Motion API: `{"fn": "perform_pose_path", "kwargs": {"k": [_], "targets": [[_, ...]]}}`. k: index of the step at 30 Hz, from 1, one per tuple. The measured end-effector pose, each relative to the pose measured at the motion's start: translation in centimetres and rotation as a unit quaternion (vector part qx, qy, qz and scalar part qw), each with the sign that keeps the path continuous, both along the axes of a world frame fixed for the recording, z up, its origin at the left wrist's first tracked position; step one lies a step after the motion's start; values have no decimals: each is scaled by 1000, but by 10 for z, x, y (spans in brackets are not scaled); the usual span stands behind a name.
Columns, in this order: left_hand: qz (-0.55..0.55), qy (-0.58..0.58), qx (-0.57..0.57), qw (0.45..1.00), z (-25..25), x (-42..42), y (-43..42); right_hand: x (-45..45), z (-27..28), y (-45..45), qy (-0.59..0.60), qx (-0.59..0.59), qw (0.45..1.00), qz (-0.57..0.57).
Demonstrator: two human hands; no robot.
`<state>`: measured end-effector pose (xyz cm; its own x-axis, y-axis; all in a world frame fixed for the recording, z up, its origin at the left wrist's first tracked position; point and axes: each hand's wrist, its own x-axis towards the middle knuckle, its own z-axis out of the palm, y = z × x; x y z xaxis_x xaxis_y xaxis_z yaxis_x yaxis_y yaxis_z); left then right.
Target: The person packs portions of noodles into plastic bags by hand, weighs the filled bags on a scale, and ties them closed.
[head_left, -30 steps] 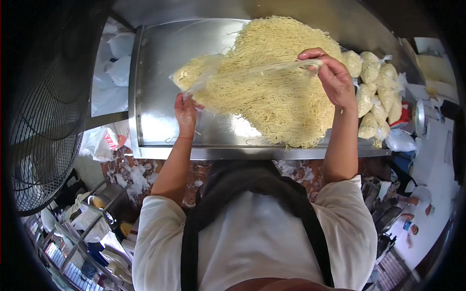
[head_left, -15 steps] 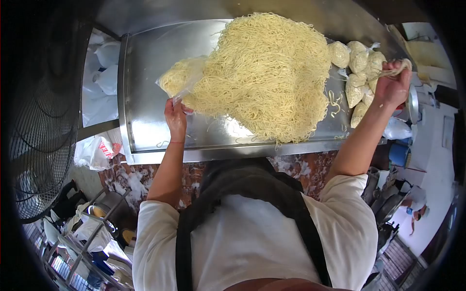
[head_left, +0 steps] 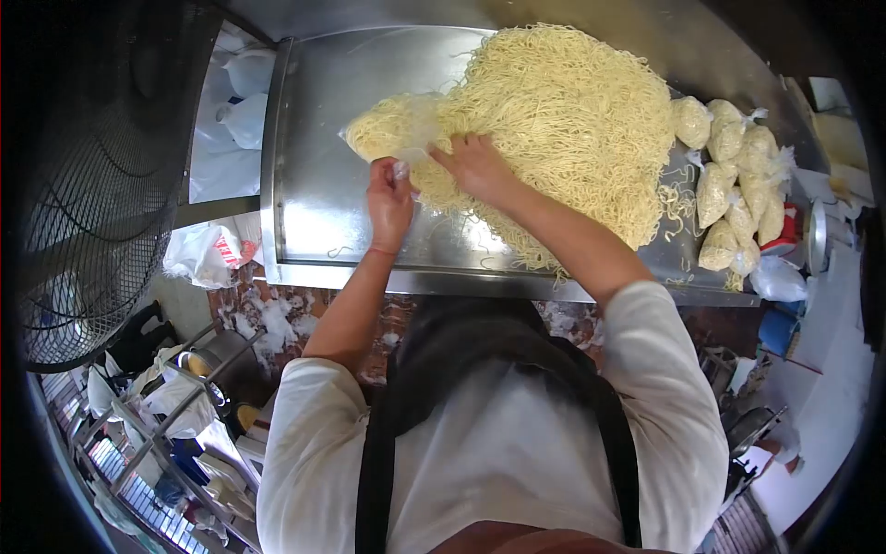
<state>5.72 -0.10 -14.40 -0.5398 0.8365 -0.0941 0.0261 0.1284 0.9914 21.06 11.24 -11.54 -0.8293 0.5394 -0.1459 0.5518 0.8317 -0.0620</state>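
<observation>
A clear plastic bag (head_left: 423, 129) filled with yellow noodles lies at the left edge of the big noodle pile (head_left: 572, 120). My left hand (head_left: 391, 205) is closed on the near edge of this bag, with a bunched bit of plastic showing between thumb and fingers. Reaching across from the right, my right hand (head_left: 478, 172) rests at the pile's left edge. Its fingers are apart, one pointing toward the bag's mouth; the fingertips are partly hidden against the noodles and plastic.
Several tied bags of noodles (head_left: 729, 185) stand at the right of the metal table (head_left: 341, 83). Loose strands (head_left: 678, 208) lie between pile and bags. A fan (head_left: 92, 231) is at far left, near a white carrier bag (head_left: 208, 254).
My right hand has swung left from the tied bags, where it held pale strands, to the bag's mouth. My left hand stays on the plastic bag. The view has shifted.
</observation>
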Motion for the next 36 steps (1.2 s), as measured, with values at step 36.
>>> {"fn": "perform_pose_path", "kwargs": {"k": [36], "targets": [[-316, 465, 78, 824, 185, -78, 18, 134, -22, 104, 274, 50, 938, -206]]}}
